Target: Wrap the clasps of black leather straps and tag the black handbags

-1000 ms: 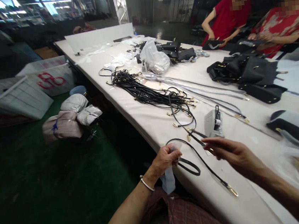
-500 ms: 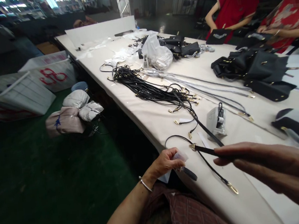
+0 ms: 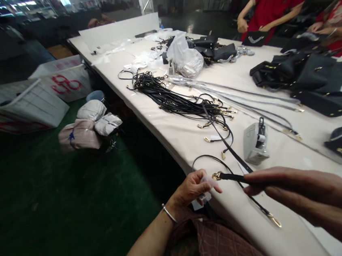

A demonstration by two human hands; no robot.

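Head view looks forward and down over a long, white-covered table (image 3: 171, 132) at both hands. The left hand (image 3: 192, 189) sits at the table's edge, its fingers (image 3: 199, 182) curled closed on a small clear plastic sheet (image 3: 209, 182). The right hand (image 3: 306, 195) is raised over the table, its fingers (image 3: 274, 178) pinching a narrow black leather strap (image 3: 232, 177), whose gold metal clasp (image 3: 216, 176) lies just beside the plastic sheet. Farther up the table lies a tangled pile of black straps with gold clasps (image 3: 180, 104), and a boxy grey plastic device (image 3: 254, 145) sits near the right hand.
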